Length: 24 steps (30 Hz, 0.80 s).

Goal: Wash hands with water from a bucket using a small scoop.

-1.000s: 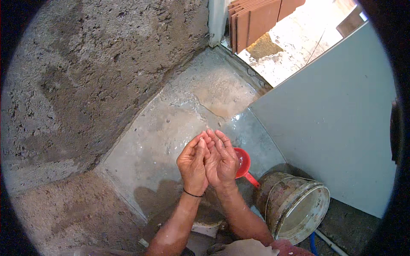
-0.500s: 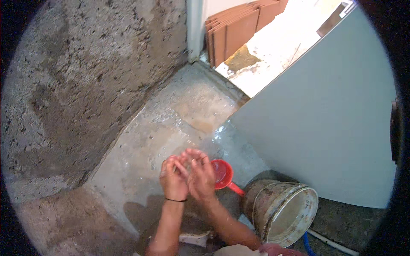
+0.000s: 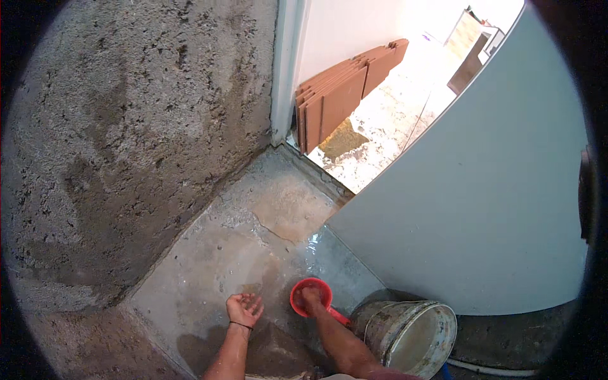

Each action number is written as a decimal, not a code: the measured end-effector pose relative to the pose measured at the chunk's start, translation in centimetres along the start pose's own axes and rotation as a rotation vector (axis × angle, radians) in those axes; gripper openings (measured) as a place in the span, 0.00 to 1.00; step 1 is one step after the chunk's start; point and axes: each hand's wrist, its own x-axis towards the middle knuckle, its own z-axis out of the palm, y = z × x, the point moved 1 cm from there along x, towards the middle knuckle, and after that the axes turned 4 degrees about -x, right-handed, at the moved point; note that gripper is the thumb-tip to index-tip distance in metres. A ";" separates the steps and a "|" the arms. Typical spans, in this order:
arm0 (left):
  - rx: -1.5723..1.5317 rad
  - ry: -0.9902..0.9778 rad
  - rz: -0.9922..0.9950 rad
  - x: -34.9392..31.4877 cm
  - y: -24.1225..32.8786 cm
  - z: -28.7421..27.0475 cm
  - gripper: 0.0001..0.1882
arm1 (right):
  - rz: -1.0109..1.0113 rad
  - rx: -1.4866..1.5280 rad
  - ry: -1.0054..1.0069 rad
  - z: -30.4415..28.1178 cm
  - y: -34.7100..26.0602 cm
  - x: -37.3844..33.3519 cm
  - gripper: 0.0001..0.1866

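Note:
A red dipper (image 3: 295,297) with a handle rests on the wet concrete floor (image 3: 209,266), its handle pointing toward a stained bucket. My right hand (image 3: 310,297) reaches down inside the dipper, and its fingers are hidden there. Left of it, my left hand (image 3: 243,310) hangs over the floor, palm turned up and fingers loosely apart, holding nothing. A dark band circles the left wrist.
The stained bucket (image 3: 373,323) lies tilted at lower right, its opening facing right. A pale door (image 3: 468,202) stands along the right side. A rough concrete wall (image 3: 139,126) rises at left. Beyond the doorway, brown tiles or boards (image 3: 335,104) lean in a stack.
My hands, held together before, have parted. The right one has gone into the red dipper; the left stays apart, palm up. The view has shifted, so more of the doorway shows.

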 end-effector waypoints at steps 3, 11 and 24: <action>0.152 0.120 0.008 0.7 3.6 -3.6 0.22 | 0.142 0.712 -0.428 3.8 -5.9 -8.1 0.13; 0.974 0.194 1.460 1.6 -5.7 4.9 0.28 | -0.609 -0.023 -0.222 3.6 -18.2 -16.3 0.24; 0.369 0.077 1.039 1.7 -2.9 0.6 0.31 | 0.176 0.900 -0.806 6.7 -19.1 -20.4 0.23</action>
